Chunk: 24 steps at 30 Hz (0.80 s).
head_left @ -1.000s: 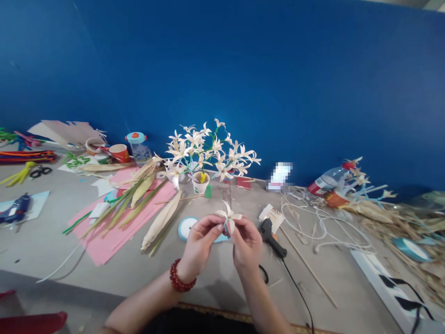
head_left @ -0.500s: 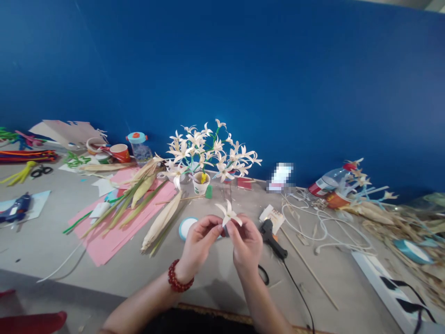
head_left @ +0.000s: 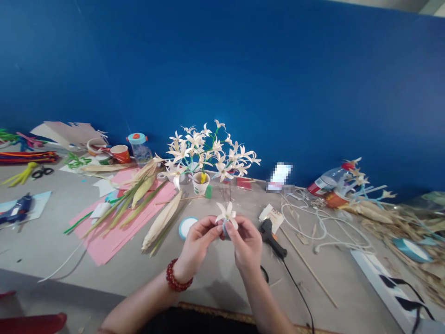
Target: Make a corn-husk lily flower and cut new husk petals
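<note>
Between my two hands, a cream-white handmade flower (head_left: 227,213) points its spread petals upward. My left hand (head_left: 201,239) wears a red bead bracelet (head_left: 176,277) at the wrist, and its thumb and fingers are pinched at the flower's base. From the other side my right hand (head_left: 247,241) grips the same base, thumb in front. A small blue-grey piece (head_left: 226,232) shows under the petals, partly hidden by the fingers; I cannot tell its kind. Thin dark stems seem to run from the bloom away toward the back.
A paper cup (head_left: 200,185) full of similar flowers stands behind my hands. A black glue gun (head_left: 273,239) lies to the right, near a thin stick (head_left: 308,266) and a power strip (head_left: 378,292). Corn husks (head_left: 162,222) and pink paper (head_left: 100,246) lie left.
The flower has turned slightly between my fingers, its petals now more upright and more of the blue-grey piece showing. Both hands keep their hold in nearly the same place.
</note>
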### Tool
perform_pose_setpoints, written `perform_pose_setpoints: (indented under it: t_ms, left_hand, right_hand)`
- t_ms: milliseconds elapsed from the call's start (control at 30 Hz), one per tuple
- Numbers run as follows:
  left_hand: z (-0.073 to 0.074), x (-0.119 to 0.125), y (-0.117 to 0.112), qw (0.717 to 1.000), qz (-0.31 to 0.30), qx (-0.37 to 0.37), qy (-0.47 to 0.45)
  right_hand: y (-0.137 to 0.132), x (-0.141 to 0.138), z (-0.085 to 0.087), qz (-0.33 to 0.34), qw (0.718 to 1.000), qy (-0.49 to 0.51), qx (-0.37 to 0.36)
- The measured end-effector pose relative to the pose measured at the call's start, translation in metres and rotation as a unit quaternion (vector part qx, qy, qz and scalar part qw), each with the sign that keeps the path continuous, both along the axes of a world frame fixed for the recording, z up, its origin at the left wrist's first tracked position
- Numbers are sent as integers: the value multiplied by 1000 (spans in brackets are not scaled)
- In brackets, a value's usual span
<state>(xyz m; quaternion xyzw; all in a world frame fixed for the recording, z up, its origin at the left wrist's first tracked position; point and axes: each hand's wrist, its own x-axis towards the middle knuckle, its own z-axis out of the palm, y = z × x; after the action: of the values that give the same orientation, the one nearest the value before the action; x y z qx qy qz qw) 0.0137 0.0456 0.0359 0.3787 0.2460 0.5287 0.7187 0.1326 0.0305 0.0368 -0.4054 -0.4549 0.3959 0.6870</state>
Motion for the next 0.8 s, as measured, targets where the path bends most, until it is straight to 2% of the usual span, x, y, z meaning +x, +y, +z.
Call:
perform_pose_setpoints:
  t_ms: [300,500,600,800]
  left_hand:
    - [6,-3,0,999,-14,18,34]
    - [10,-4,-1,993,32,54,103]
    - [11,-5,-2,986,40,80,140]
    - [16,-6,-3,990,19,72,121]
  right_hand:
    - [-2,0,3,8,1000,15,-7]
    - [-2,4,-4,-65,997,-43,4]
    - [-1,6,-8,-76,995,-65,-3]
    - [0,4,-7,-64,997,-42,-9]
